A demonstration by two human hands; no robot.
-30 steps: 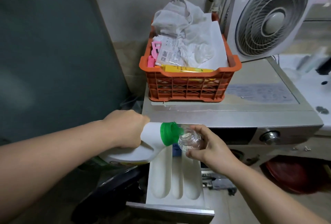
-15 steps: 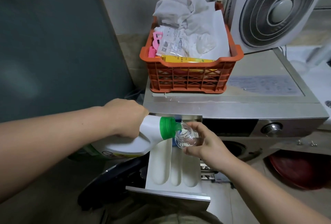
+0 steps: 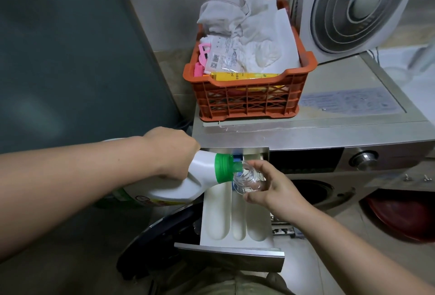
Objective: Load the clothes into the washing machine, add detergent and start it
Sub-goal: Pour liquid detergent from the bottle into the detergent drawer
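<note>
Over the pulled-out detergent drawer (image 3: 237, 221), the left hand (image 3: 173, 152) grips the tipped white detergent bottle (image 3: 179, 184), its green spout (image 3: 224, 168) touching the clear measuring cap (image 3: 248, 180) pinched in the right hand (image 3: 274, 187). Tilting too steeply could overfill the small, slippery-looking cap and spill detergent across the compartments.
</note>
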